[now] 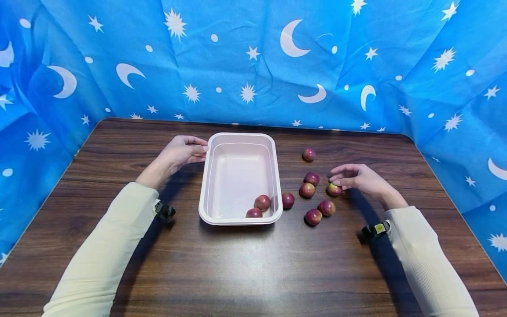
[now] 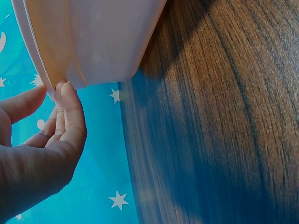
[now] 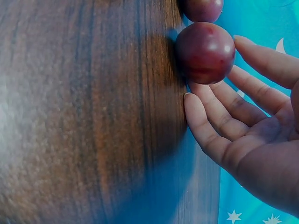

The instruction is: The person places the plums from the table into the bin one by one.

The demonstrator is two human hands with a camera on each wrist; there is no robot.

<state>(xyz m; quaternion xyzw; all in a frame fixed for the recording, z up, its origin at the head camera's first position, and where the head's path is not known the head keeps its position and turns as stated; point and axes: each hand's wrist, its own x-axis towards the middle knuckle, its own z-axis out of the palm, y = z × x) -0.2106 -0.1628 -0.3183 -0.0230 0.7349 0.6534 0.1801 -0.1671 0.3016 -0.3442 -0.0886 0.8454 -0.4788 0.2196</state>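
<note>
My left hand (image 1: 183, 154) pinches the left rim of a pale plastic tub (image 1: 237, 222) near its far corner, thumb and fingertips at the lip in the left wrist view. Inside the tub, two red plums (image 1: 262, 202) lie at the near right. Out to the right, my right hand (image 1: 364, 179) has its thumb and fingers around a red-yellow plum (image 1: 334, 190) low over the table. In the right wrist view the thumb tip meets this plum (image 3: 205, 53) on one side, with the fingers curving behind it.
Several loose plums (image 1: 307, 190) lie between the tub and my right hand, one plum (image 1: 288, 200) right beside the tub's wall. A single plum (image 1: 309, 154) sits farther back. Behind the dark wooden table (image 1: 253, 273) hangs a blue cloth (image 1: 237, 57) with moons and stars.
</note>
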